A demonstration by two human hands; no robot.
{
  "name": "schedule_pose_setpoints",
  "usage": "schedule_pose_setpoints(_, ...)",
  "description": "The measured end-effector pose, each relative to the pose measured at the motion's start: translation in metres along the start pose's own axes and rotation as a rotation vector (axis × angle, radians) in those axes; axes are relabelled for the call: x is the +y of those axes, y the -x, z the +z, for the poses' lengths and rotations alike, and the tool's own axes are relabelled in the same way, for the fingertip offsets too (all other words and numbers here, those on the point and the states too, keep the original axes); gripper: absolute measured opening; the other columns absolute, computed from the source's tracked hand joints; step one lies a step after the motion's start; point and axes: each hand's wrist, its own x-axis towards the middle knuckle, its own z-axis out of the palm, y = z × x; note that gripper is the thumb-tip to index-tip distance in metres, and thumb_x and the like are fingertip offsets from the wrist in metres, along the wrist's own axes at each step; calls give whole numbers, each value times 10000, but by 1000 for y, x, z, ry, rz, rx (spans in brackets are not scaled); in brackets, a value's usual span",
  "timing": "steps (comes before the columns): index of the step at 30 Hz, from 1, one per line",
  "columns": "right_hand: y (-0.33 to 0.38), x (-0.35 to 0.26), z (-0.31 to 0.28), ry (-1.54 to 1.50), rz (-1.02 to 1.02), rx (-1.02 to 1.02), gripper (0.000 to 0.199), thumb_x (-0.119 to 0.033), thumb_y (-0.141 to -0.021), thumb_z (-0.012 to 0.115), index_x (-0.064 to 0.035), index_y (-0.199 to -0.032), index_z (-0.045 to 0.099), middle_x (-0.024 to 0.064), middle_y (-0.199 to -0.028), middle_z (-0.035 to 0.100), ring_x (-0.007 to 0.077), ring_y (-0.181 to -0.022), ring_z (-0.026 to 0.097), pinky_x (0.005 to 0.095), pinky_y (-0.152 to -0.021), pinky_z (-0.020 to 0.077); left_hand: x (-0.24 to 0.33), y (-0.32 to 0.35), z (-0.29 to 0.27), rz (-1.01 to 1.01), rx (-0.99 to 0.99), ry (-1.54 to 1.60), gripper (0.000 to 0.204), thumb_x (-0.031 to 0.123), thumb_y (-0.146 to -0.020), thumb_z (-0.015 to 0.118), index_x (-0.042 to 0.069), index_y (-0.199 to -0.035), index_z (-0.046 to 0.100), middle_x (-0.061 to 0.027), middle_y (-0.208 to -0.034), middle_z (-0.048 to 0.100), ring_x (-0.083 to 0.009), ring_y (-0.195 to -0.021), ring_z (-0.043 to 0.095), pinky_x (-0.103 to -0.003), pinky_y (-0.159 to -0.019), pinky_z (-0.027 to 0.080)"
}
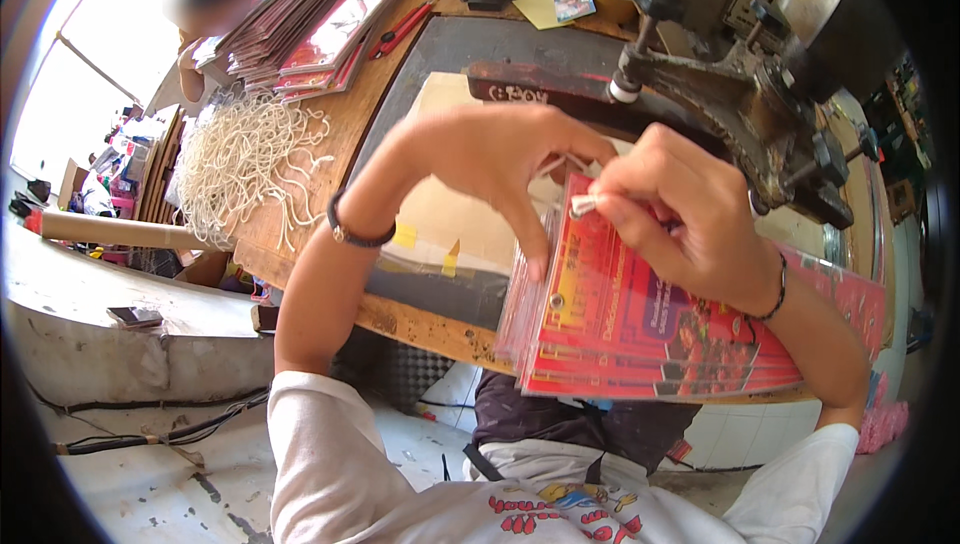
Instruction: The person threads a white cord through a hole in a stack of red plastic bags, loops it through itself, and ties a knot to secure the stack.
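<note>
While the red printed card stack (pixel 640 324) rests on the wooden bench edge (pixel 420 329), light, glossy, probably slippery, best held by its edges, left hand (pixel 490 159) steadies it, fingers curled, right hand (pixel 670 214) pinching a white cord tip (pixel 583 205).

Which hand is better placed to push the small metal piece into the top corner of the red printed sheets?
The right hand, probably. It already pinches the small metal piece at the top corner of the stack of red printed sheets. The left hand only steadies the stack's left edge with its fingers.
</note>
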Motion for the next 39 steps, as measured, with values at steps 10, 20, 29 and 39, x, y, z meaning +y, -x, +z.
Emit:
schedule_pose_setpoints(10, -9, -6, -9, 11, -31, 27, 163, 6, -806, 734, -28, -940, 648, 74, -805, 662, 165, -590, 610, 274, -506, 495, -23, 2, 19, 193, 228, 185, 715, 381, -536, 959, 13, -1068, 655, -37, -987, 675, -138, -880, 598, -302, -760, 445)
schedule_pose_setpoints(20, -14, -6, -11, 78, -11, 44, 167, 3, -826, 708, -31, -961, 617, 71, -773, 633, 137, -541, 562, 269, -479, 459, -25, -1, 21, 285, 278, 257, 740, 366, -613, 904, 1, -1193, 625, -61, -1004, 656, -186, -954, 605, -321, -873, 457)
schedule_pose_setpoints(29, -17, -9, -5, 52, -37, 149, 212, 22, -810, 712, -29, -996, 623, 71, -788, 613, 141, -572, 564, 273, -507, 462, -12, 13, 12, 332, 145, 172, 463, 317, -629, 918, 9, -930, 748, -99, -918, 733, -210, -802, 651, -355, -796, 484)
schedule_pose_setpoints(39, -19, -14, -9, 77, -116, 121, 204, 47, -744, 720, -34, -906, 625, 85, -795, 629, 218, -638, 631, 297, -577, 520, -3, 3, 24, 301, 347, 310, 691, 581, -429, 899, 32, -818, 741, -81, -955, 717, -238, -905, 641, -375, -885, 414)
